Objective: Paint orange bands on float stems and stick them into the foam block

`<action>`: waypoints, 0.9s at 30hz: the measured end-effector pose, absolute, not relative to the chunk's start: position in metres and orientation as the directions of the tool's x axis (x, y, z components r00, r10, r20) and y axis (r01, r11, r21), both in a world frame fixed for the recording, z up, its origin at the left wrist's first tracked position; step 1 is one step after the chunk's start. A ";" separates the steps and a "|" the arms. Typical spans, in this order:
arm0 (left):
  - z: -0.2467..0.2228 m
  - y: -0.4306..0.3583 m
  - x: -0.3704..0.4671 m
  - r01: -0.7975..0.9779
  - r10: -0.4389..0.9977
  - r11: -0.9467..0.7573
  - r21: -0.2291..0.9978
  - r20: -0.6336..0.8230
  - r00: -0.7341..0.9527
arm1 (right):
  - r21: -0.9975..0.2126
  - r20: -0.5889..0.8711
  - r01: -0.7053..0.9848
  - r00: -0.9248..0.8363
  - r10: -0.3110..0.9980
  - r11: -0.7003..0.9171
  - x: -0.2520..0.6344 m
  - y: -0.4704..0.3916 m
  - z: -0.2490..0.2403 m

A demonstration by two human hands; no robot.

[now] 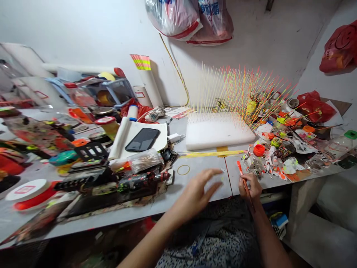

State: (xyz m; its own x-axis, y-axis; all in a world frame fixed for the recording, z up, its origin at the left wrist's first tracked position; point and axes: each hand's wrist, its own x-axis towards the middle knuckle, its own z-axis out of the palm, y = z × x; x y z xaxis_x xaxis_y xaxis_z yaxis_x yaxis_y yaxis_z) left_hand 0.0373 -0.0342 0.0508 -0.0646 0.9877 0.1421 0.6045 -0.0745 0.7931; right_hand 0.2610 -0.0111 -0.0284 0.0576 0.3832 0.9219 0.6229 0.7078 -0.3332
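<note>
My left hand (201, 188) is over the front edge of the table, thumb and fingers apart, with nothing between them. To its right, my right hand (250, 186) is closed around a thin brush (244, 181) whose tip is bright orange. Behind both hands lies a bundle of thin yellow sticks (212, 153). A white foam block (219, 134) stands behind the bundle, with many thin sticks (240, 93) stuck upright in it, yellowish at the left and red and yellow at the right.
A rubber band (183, 170), cotton swabs (145, 160) and a phone (142, 139) lie left of my hands. Paint-stained clutter and an orange-red cap (259, 150) crowd the right side. Plastic bags (174, 16) hang on the wall.
</note>
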 end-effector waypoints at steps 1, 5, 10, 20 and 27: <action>0.048 -0.012 0.034 0.716 0.986 -0.110 0.690 0.169 -0.011 | -0.329 0.924 0.621 0.056 0.378 0.712 0.261 -0.011 -0.028; 0.036 0.064 0.022 0.908 0.969 -0.171 0.383 0.230 0.086 | -0.314 0.932 0.628 0.061 0.357 0.712 0.259 -0.012 -0.023; 0.015 0.106 0.002 0.925 0.970 -0.172 0.339 0.224 0.098 | -0.390 0.905 0.564 0.090 0.415 0.728 0.258 -0.016 -0.025; -0.009 0.118 -0.022 0.824 0.923 -0.326 0.464 0.346 0.171 | -0.806 0.580 0.440 0.454 0.677 0.396 0.315 -0.009 -0.009; -0.013 0.117 -0.026 0.725 0.886 -0.398 0.562 0.441 0.145 | -0.618 0.544 0.778 0.314 0.778 0.118 0.400 0.050 0.052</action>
